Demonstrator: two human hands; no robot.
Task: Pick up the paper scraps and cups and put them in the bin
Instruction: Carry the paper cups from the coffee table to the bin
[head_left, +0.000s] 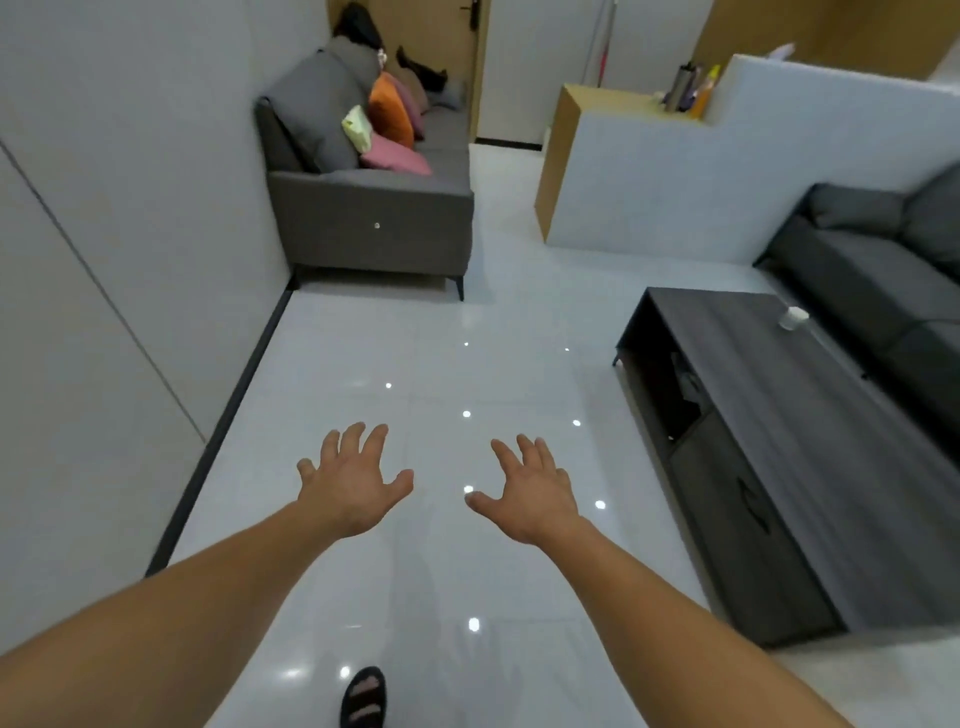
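A small white cup (793, 317) stands on the dark wooden coffee table (810, 431) at the right, near the table's far edge. My left hand (353, 480) and my right hand (530, 491) are stretched out in front of me above the glossy white floor, fingers spread, both holding nothing. They hover well to the left of the table and the cup. No bin and no paper scraps show in this view.
A grey sofa (363, 208) with orange, pink and pale cushions stands against the left wall ahead. A dark sofa (883, 280) sits behind the coffee table. A white partition (727, 171) and a wooden cabinet (558, 156) stand at the back right. My sandalled foot (363, 699) is below.
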